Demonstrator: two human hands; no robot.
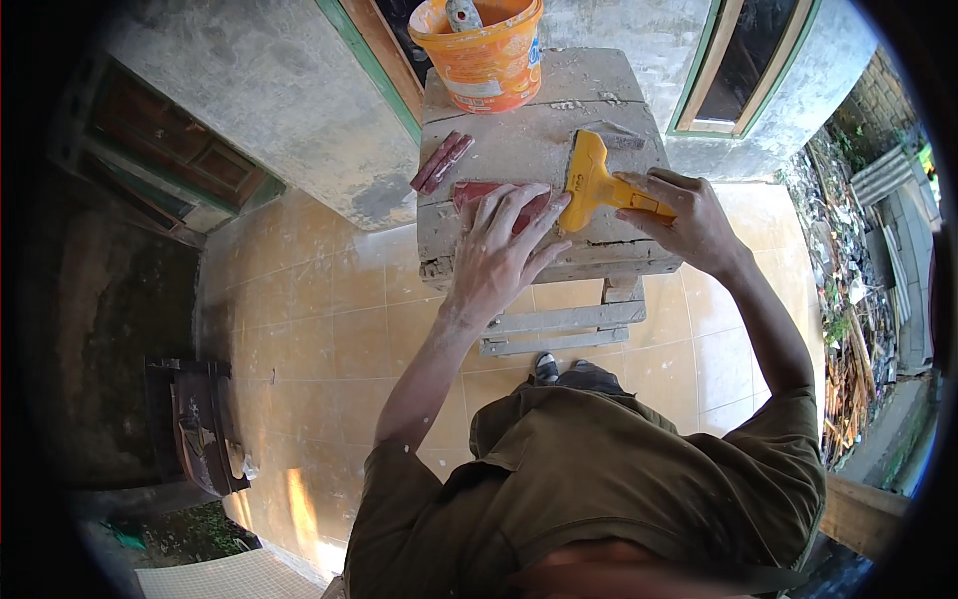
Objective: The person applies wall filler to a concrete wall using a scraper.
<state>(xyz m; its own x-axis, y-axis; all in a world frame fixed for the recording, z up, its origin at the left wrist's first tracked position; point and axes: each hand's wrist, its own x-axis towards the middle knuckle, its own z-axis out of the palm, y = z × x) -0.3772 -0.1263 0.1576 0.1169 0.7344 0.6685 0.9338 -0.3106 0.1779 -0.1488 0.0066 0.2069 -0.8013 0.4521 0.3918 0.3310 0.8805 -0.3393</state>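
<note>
My right hand (699, 222) is closed round the yellow handle of a scraper (589, 182), whose wide head with a dark edge points left over a worn wooden stool (514, 140). On the near left part of the stool top, my left hand (496, 235) lies with its fingers apart over a dark red sheet (474, 190), perhaps sandpaper. The thumb and fingertips reach close to the scraper's head. Much of the sheet is hidden beneath the fingers. Left of it, a folded dark red piece (441, 163) rests by the stool's edge.
An orange bucket (479, 65), smeared with white, stands at the stool's far end with a tool handle (463, 15) sticking out. A flat grey piece (624, 138) lies beyond the scraper. Grey walls (269, 90) with wood-framed windows surround the tiled floor (339, 309); rubble (843, 299) lies to the right.
</note>
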